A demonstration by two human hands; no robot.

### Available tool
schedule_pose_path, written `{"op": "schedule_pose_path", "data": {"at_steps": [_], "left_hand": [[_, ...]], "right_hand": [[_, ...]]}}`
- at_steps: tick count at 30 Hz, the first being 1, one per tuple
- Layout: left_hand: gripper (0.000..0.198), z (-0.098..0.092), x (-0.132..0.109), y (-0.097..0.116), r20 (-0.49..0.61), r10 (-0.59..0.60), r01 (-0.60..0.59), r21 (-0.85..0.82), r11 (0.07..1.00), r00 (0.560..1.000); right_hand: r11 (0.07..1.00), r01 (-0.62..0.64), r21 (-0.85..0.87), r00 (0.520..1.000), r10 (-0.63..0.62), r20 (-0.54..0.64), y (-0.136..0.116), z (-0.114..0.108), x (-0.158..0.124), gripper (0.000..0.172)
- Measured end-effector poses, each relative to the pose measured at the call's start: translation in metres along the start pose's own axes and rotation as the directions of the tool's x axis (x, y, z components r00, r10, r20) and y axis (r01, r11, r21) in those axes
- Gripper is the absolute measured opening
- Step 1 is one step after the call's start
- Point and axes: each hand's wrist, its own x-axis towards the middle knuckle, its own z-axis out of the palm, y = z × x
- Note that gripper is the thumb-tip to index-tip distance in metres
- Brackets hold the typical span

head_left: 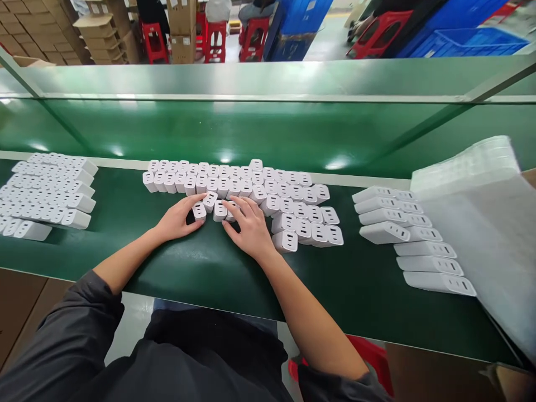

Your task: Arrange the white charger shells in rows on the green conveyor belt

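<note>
My left hand (179, 219) is closed around a white charger (200, 211), thumb at its near side and fingers reaching to a second tilted charger (210, 201). My right hand (250, 228) grips another white charger (220, 211), and one more beneath its fingers is partly hidden. All four stand on the green table (184, 262) with their slotted port faces up. Just behind my hands runs a tight block of upright white chargers (201, 183). It widens at the right into several short rows (307, 229) beside my right hand.
Another block of white chargers (50, 187) stands at the left. Right of centre, more chargers (427, 249) lean in a column beside a stack of white plastic trays (469, 178). A green panel (226, 128) bounds the back. Beyond are red stools (255, 39), cartons (100, 42) and blue crates (481, 43).
</note>
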Motion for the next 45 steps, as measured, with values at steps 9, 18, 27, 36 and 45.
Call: {"op": "schedule_pose_path", "data": {"at_steps": [9,18,27,36,45], "left_hand": [[0.07,-0.006,-0.004,0.0,0.124,0.022,-0.008,-0.113,0.994,0.992],[0.072,-0.012,-0.001,-0.003,0.143,0.064,-0.027,-0.25,0.968,0.988],[0.084,-0.008,-0.002,0.002,0.149,0.062,-0.041,-0.14,0.989,0.987],[0.049,0.005,-0.003,0.008,0.077,0.051,-0.046,-0.061,0.997,0.996],[0.058,-0.002,-0.006,0.015,0.076,0.15,-0.158,0.115,0.981,0.986]], "right_hand": [[0.99,0.048,-0.129,0.998,-0.042,0.053,-0.007,-0.008,0.0,0.048],[0.986,0.155,-0.064,0.978,-0.144,0.153,-0.01,-0.012,-0.003,0.038],[0.99,0.137,0.031,0.954,-0.14,0.265,-0.004,-0.03,-0.004,0.068],[0.999,0.03,0.028,0.96,-0.037,0.277,0.007,-0.041,-0.008,0.047],[0.998,0.044,0.04,0.941,-0.055,0.334,-0.006,-0.039,-0.007,0.063]]}}
